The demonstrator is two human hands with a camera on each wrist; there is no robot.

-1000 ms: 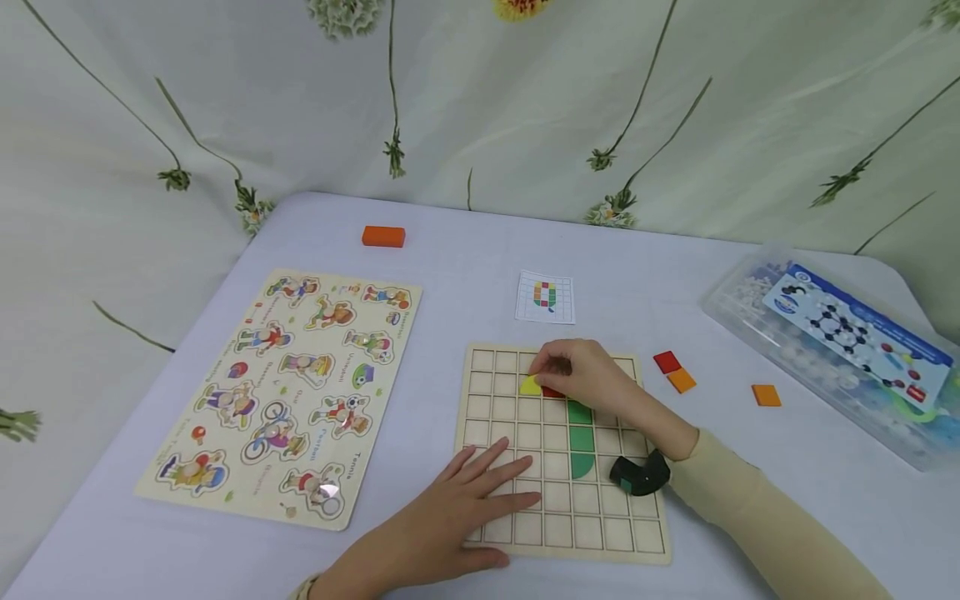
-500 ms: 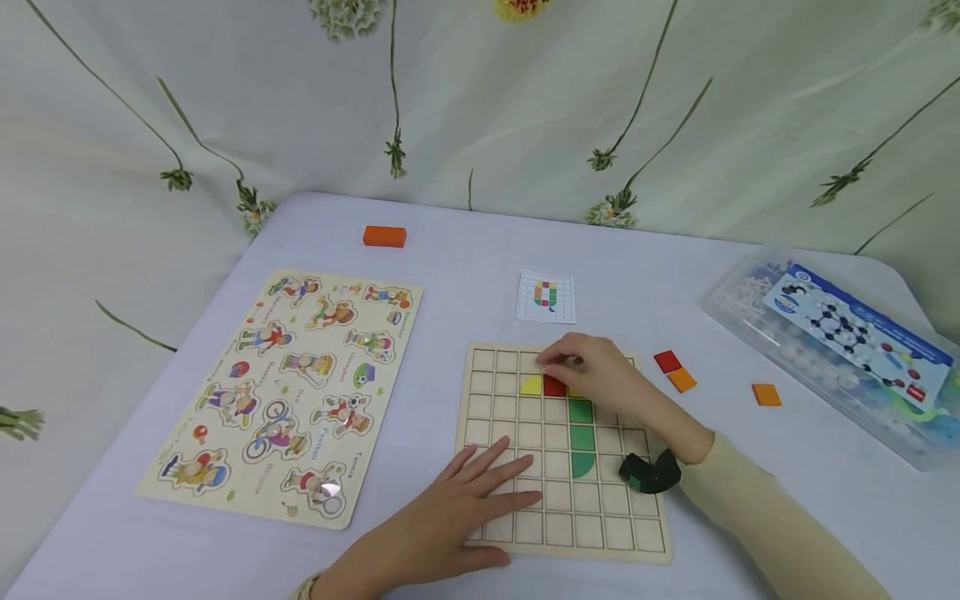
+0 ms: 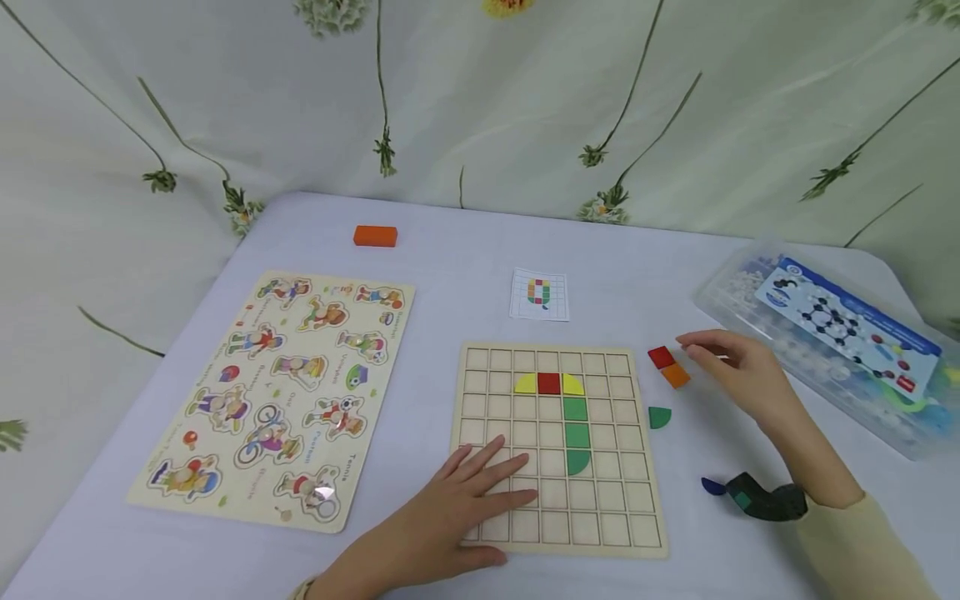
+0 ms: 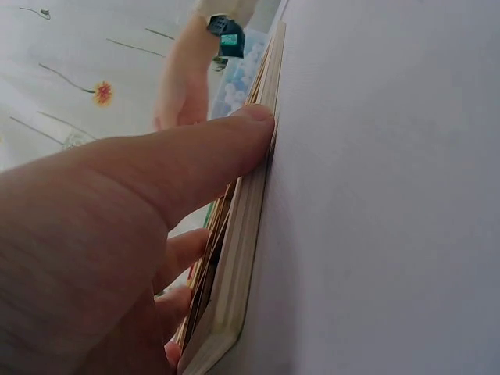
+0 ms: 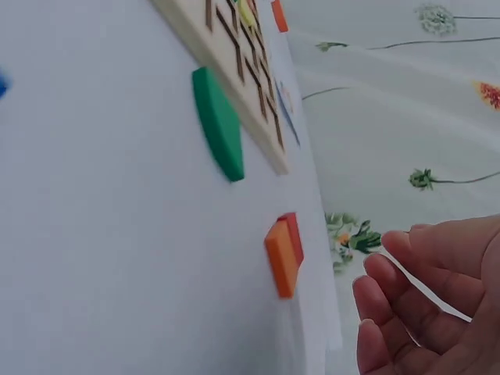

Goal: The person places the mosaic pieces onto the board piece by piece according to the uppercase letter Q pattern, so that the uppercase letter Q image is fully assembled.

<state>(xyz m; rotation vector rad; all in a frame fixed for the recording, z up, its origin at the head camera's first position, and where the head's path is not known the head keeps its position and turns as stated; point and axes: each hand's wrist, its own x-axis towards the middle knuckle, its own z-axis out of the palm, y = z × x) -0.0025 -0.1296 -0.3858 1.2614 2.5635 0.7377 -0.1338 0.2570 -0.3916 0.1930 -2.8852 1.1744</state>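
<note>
My left hand (image 3: 457,508) rests with fingers spread on the lower left of a wooden grid board (image 3: 622,533); in the left wrist view its thumb lies against the board's edge. Set in the grid are a red square (image 3: 549,383), yellow quarter-round tiles (image 3: 526,383) on both sides of it, and green tiles (image 3: 576,435) running downward. Right of the board, my right hand (image 3: 750,387) hovers with loosely bent fingers, and no tile shows between them in the right wrist view. Its fingertips are nearest to a loose red tile (image 3: 661,357) and an orange tile (image 3: 676,376).
A green quarter-round tile (image 3: 660,417) and a dark blue piece (image 3: 714,487) lie right of the board. Beyond it is a pattern card (image 3: 540,294). A picture puzzle (image 3: 277,392) lies left, an orange block (image 3: 375,236) behind, a clear plastic box (image 3: 832,342) at right.
My right hand has left the red square in the grid and moved right, beside the loose tiles. The green quarter-round and blue piece now show. The left hand stays on the board.
</note>
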